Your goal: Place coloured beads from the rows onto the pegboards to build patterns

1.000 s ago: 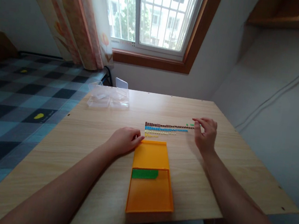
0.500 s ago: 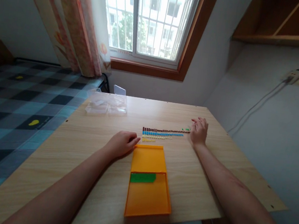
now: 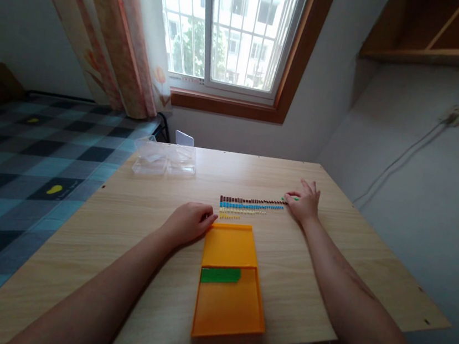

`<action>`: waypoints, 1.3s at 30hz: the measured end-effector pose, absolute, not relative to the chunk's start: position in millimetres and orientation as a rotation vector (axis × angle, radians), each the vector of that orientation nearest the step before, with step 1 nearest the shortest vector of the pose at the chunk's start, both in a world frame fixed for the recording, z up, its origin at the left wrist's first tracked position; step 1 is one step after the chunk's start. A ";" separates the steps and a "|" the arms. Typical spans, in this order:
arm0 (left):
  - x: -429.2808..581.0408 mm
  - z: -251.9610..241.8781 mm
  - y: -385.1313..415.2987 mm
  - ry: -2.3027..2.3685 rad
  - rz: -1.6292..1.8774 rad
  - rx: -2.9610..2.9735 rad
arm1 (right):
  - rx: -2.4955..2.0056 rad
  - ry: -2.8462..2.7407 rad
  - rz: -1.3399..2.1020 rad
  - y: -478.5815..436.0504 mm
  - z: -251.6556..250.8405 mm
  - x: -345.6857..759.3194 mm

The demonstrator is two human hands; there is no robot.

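Head view: clear plastic boxes (image 3: pixel 164 158) are sitting at the far left of the pale wooden table (image 3: pixel 121 237). Left hand (image 3: pixel 189 224) is resting loosely curled, holding nothing, fingertips touching the orange plastic tray (image 3: pixel 231 245), which is carrying a flat green plate (image 3: pixel 220 274). Just beyond are lying rows of tiny brown, blue, cream and yellow pieces (image 3: pixel 250 205). Right hand (image 3: pixel 304 203), fingers slightly spread, is touching the small green pieces (image 3: pixel 292 198) at the brown row's right end.

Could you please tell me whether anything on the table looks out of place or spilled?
Nothing stands out. The small pieces lie in straight, parallel rows by colour, the orange tray sits flat with a green plate inside, and the clear boxes stand together near the far edge. The right hand rests at the rows' end.
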State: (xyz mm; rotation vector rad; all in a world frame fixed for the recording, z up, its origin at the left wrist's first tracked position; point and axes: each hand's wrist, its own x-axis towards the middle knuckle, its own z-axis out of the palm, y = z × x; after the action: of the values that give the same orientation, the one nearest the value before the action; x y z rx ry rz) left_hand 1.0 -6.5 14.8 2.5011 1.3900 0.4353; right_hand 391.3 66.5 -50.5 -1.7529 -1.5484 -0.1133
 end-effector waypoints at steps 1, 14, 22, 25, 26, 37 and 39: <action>1.2 14.9 -6.7 1.395 0.435 2.500 | -1.765 -1.553 -0.105 67.3 -50.6 391.5; 2.6 13.7 -7.3 1.426 0.443 2.479 | -1.813 -1.615 -0.047 68.5 -51.2 386.7; 4.2 14.3 -9.3 1.465 0.430 2.474 | -1.803 -1.615 -0.031 70.7 -50.7 387.4; 4.3 14.3 -9.8 1.480 0.418 2.477 | -1.805 -1.605 -0.027 71.1 -50.3 388.5; 4.2 14.0 -9.9 1.486 0.415 2.476 | -1.806 -1.606 -0.025 71.0 -50.4 388.6; 3.9 11.3 -9.0 1.480 0.413 2.477 | -1.819 -1.633 0.008 69.2 -51.3 388.1; 4.0 12.1 -9.3 1.481 0.412 2.469 | -1.823 -1.630 0.013 69.6 -51.1 388.2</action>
State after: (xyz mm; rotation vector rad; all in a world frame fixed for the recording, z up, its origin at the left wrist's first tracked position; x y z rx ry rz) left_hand 4.0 -9.3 12.1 2.4694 1.4809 0.4122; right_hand 388.2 69.6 -51.1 -1.8227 -1.6304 0.0129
